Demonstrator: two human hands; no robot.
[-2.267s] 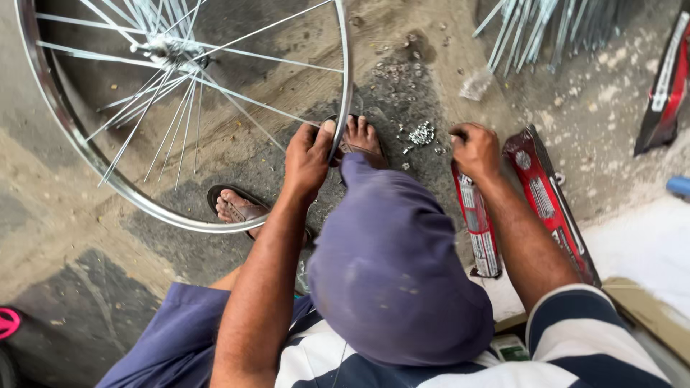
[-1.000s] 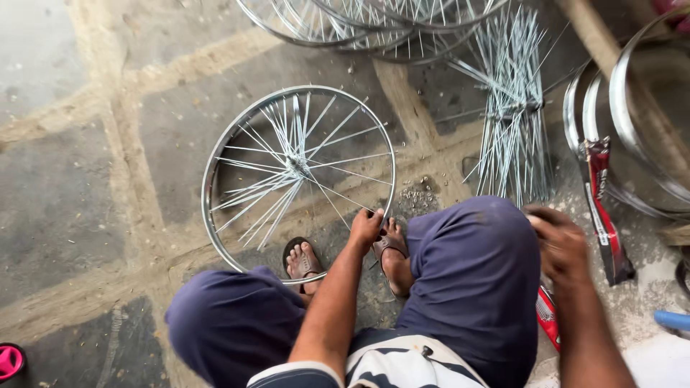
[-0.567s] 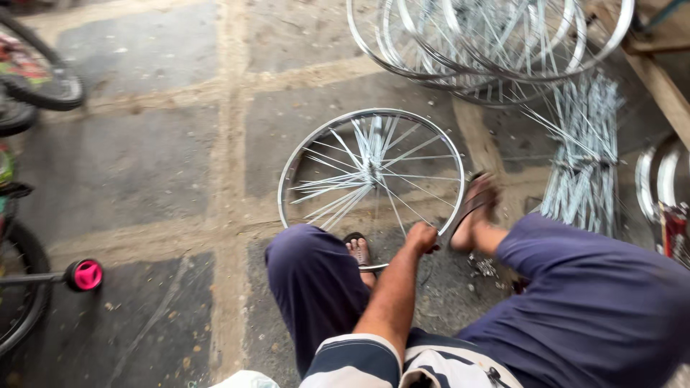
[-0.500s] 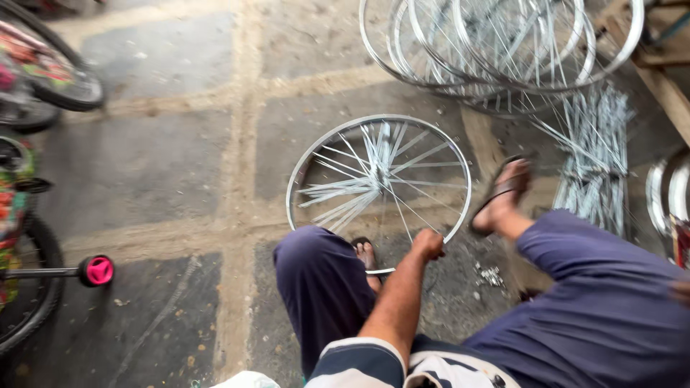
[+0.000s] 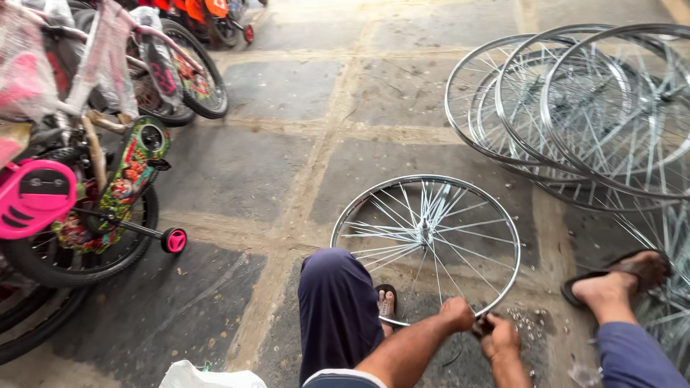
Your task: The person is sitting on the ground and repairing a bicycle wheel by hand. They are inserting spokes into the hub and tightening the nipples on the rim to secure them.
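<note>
A silver bicycle wheel (image 5: 431, 230) with loose spokes lies flat on the stone floor in front of me. My left hand (image 5: 457, 313) grips its near rim. My right hand (image 5: 501, 338) is closed just beside it at the rim, around a small dark tool (image 5: 481, 327). My left knee (image 5: 338, 309) is bent up, and that sandalled foot (image 5: 387, 302) rests under the rim. My right foot (image 5: 618, 282), in a dark sandal, is stretched out to the right.
Several finished wheels (image 5: 575, 108) lean stacked at the upper right. Children's bicycles (image 5: 86, 187) with a pink training wheel (image 5: 173, 240) crowd the left. Small metal bits (image 5: 528, 325) litter the floor by my hands. A white bag (image 5: 208, 375) lies at the bottom.
The view has lifted and swung, showing the bicycles on the left. My right foot moved out to the right. My right hand has come to the rim beside my left.
</note>
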